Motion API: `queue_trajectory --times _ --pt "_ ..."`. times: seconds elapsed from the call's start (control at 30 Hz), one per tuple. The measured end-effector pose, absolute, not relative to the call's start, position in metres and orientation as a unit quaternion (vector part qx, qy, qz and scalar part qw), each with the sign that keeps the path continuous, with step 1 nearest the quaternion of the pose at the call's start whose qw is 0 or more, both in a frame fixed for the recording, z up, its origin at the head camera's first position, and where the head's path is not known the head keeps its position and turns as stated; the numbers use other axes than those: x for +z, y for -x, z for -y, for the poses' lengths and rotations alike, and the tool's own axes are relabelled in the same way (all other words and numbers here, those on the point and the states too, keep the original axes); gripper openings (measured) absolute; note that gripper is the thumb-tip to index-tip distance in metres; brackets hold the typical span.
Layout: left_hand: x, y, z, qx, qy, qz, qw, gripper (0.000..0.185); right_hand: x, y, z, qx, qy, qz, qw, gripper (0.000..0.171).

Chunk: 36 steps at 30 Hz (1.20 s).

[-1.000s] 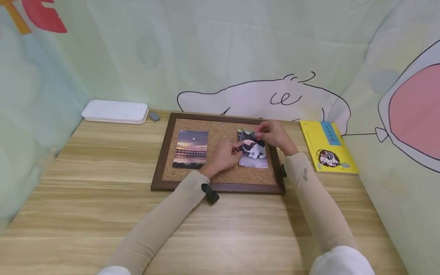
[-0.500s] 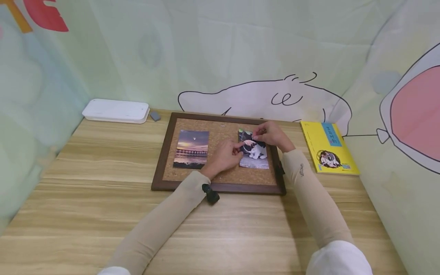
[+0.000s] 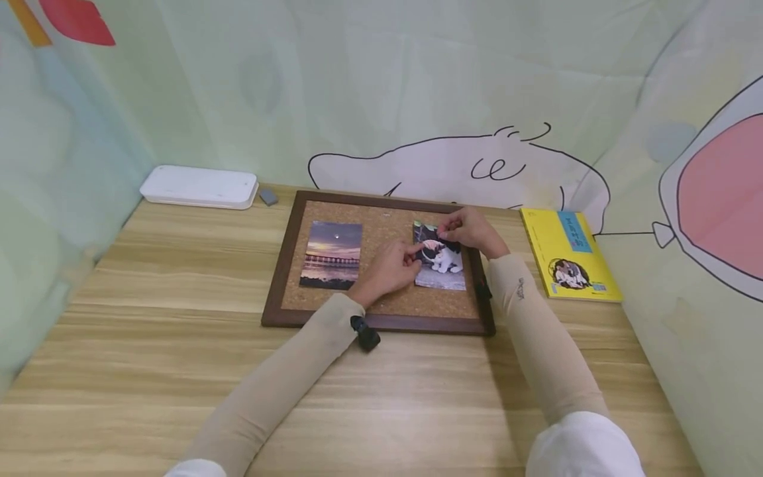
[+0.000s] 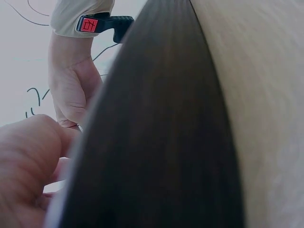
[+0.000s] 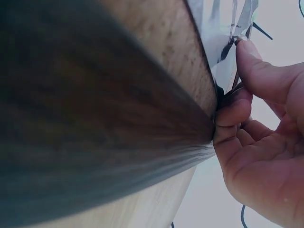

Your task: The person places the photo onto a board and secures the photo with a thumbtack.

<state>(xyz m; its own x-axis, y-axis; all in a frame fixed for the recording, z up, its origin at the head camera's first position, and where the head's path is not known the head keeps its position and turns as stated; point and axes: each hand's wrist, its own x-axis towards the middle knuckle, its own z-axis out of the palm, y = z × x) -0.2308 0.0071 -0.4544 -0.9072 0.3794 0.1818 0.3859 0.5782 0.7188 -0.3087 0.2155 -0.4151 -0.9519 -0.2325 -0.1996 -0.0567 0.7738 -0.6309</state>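
Observation:
A cork board with a dark brown frame (image 3: pixel 381 322) lies on the wooden table. A sunset photo (image 3: pixel 332 255) sits on its left half and a cat photo (image 3: pixel 444 273) on its right half. My left hand (image 3: pixel 414 255) presses its index finger on the cat photo's left edge. My right hand (image 3: pixel 444 233) pinches the cat photo's top edge; I cannot tell whether a pin sits between the fingers. The right wrist view shows the right hand (image 5: pixel 259 152) pinching the glossy cat photo (image 5: pixel 223 42) beside the frame (image 5: pixel 95 118). The frame (image 4: pixel 156 142) fills the left wrist view.
A white flat case (image 3: pixel 199 187) and a small grey block (image 3: pixel 268 197) lie at the table's back left. A yellow book (image 3: pixel 569 255) lies right of the board. Fabric walls close in the back and both sides.
My right hand's fingers have shifted slightly left along the cat photo's top edge. My left index finger stays pressed on the photo.

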Motion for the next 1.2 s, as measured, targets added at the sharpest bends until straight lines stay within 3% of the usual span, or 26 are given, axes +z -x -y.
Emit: queue_trajectory --times 0.47,1.2 --pt "-0.452 0.229 -0.008 -0.388 0.208 0.898 0.002 0.043 -0.414 0.309 -0.215 -0.340 0.033 -0.928 0.147 0.016" --pt "-0.456 0.220 -0.021 -0.347 0.197 0.914 0.066 0.041 -0.411 0.312 -0.207 -0.298 0.046 -0.943 0.140 0.012"
